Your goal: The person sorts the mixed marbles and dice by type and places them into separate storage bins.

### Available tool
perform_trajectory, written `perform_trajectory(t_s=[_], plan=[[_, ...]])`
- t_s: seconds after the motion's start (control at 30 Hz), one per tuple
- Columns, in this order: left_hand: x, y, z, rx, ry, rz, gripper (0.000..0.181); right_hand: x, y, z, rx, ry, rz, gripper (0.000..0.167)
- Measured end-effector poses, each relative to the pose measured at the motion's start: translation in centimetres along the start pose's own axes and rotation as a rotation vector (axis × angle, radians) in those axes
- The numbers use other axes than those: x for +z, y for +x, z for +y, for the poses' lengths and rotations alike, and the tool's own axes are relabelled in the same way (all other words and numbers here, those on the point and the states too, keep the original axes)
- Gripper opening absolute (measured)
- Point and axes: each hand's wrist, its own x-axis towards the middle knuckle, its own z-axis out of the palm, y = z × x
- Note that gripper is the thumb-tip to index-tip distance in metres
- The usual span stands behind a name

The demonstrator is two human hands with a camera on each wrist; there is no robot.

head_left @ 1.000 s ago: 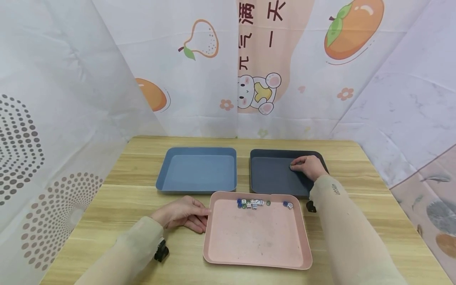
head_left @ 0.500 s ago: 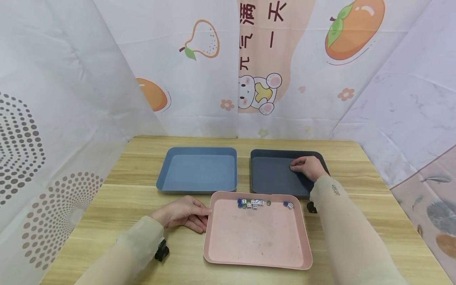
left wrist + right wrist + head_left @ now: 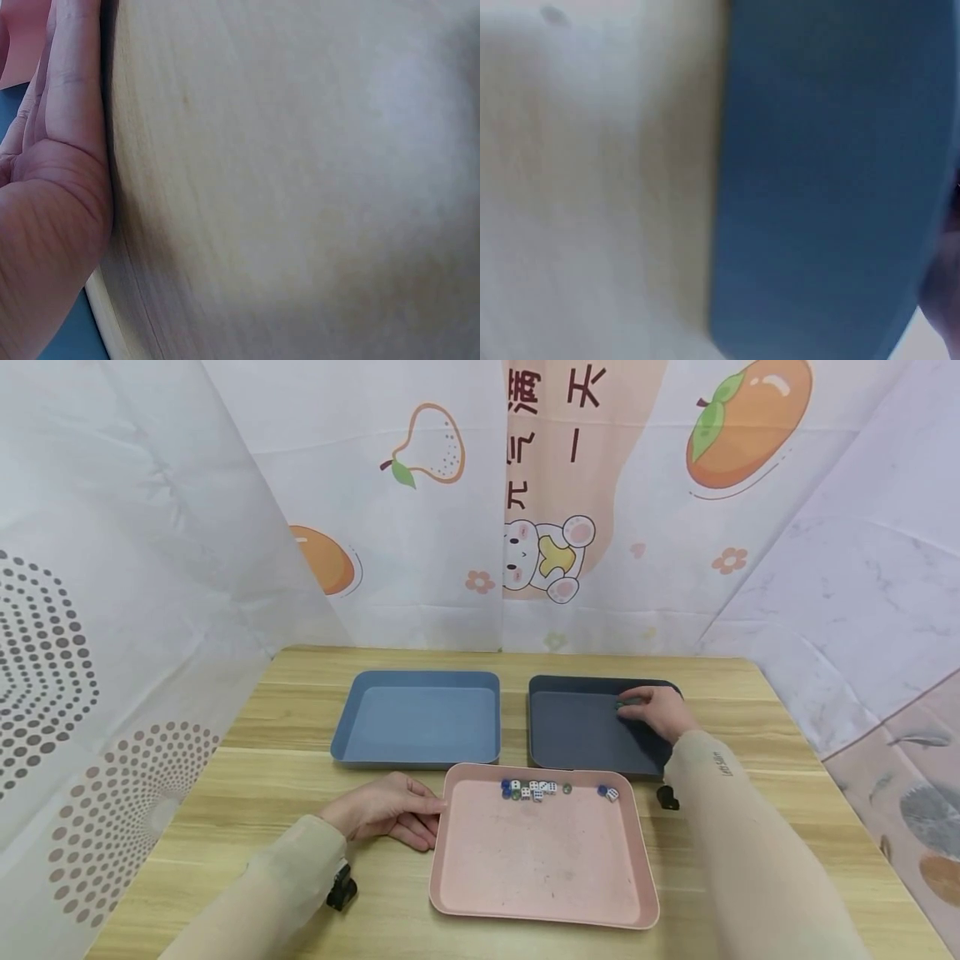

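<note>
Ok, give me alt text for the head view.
The right hand pinches a small green piece over a dark gray tray, while the left hand holds a pink tray's left edge. White dice and blue and green beads lie near its far side; a blue tray sits left of the dark one.

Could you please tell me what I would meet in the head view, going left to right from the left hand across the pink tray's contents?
Left hand, cluster of white dice with blue and green pieces, lone green piece, blue piece, white die.
</note>
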Motion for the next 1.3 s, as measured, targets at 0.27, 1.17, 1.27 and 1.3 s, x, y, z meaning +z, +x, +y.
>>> perform_trajectory(t_s=[0.27, 1.17, 1.27, 1.3], plan=[[0.0, 0.0, -0.1, 0.004, -0.002, 0.003, 0.031, -2.3, -0.7, -1.5, -0.025, 0.056, -0.021, 0.048], [0.0, 0.0, 0.0, -0.001, -0.005, 0.000, 0.033, -2.3, -5.8, -5.5, -0.187, -0.042, -0.184, 0.041], [0.0, 0.0, 0.0, -0.003, -0.006, 0.001, 0.034, -1.8, -6.3, -5.3, -0.224, -0.042, -0.201, 0.042], [0.0, 0.0, 0.0, -0.003, -0.006, 0.001, 0.034, -1.6, -6.5, -5.3, -0.236, -0.039, -0.208, 0.043]])
